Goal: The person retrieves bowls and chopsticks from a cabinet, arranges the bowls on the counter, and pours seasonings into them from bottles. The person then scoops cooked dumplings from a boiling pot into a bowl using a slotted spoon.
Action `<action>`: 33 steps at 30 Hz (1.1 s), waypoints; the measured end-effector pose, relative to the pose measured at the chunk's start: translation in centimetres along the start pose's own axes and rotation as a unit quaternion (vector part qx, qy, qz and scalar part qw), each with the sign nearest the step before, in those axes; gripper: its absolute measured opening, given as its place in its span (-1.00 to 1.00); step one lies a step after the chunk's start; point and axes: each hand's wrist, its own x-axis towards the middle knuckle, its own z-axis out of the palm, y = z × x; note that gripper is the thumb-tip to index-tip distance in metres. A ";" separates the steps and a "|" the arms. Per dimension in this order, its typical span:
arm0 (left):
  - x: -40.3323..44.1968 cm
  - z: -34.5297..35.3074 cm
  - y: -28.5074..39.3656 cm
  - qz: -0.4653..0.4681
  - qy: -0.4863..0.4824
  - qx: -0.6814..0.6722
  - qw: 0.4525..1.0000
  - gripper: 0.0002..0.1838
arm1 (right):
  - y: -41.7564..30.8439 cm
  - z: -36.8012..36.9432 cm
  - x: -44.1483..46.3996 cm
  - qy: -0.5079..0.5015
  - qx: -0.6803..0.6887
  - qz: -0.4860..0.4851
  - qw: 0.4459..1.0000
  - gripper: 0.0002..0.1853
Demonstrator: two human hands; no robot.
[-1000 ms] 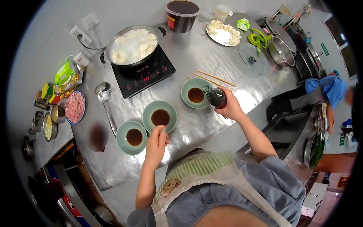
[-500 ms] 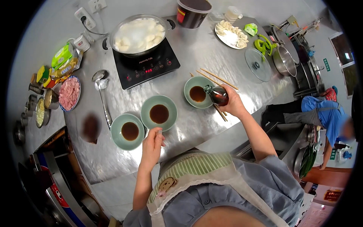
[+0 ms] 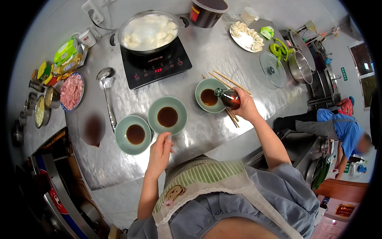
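Note:
My right hand (image 3: 246,104) is wrapped round a dark glass bottle (image 3: 230,98), tilted with its mouth over the rim of the right green bowl (image 3: 202,88). Dark liquid lies in that bowl. My left hand (image 3: 161,149) is closed just below the middle green bowl (image 3: 180,119), pinching something small and pale that I cannot make out. The left green bowl (image 3: 121,144) stands beside the middle one, and both hold dark liquid. Wooden chopsticks (image 3: 231,118) lie on the table by the right bowl, partly behind the bottle and hand.
A pot of dumplings (image 3: 149,34) sits on a black induction cooker (image 3: 155,65). A ladle (image 3: 107,95) and a plate of pink meat (image 3: 71,92) are left. Back right are a dumpling plate (image 3: 242,40), glass lid (image 3: 272,69) and metal bowl (image 3: 300,67). A person in blue (image 3: 345,127) stands far right.
The view has shifted, so the table items sit higher in it. My right hand still holds the tilted bottle at the right bowl. The person at the far right has leaned over and shows more.

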 end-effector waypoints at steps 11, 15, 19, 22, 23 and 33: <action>-0.2 -0.1 0.1 -0.008 -0.002 0.000 1.000 -0.71 | -0.6 -0.3 0.3 -0.012 -0.038 0.004 0.999 -0.15; -0.3 -0.1 -0.1 -0.011 -0.001 -0.001 1.000 -0.70 | -0.7 -0.2 0.4 -0.016 -0.039 0.008 0.999 -0.14; -0.5 0.0 -0.2 -0.017 0.002 -0.021 1.000 -0.69 | 0.4 0.5 0.7 -0.018 -0.033 -0.004 0.999 -0.14; -0.5 0.0 -0.4 -0.017 0.008 -0.039 0.999 -0.69 | 1.3 1.0 0.6 -0.016 -0.012 -0.015 1.000 -0.14; -0.5 -0.1 -0.7 -0.022 0.002 -0.044 0.999 -0.69 | 1.4 1.1 0.6 -0.014 -0.006 -0.013 1.000 -0.15; -0.7 -0.2 -1.1 -0.020 0.003 -0.087 0.996 -0.72 | 1.6 1.8 0.6 -0.014 0.202 0.022 0.979 -0.15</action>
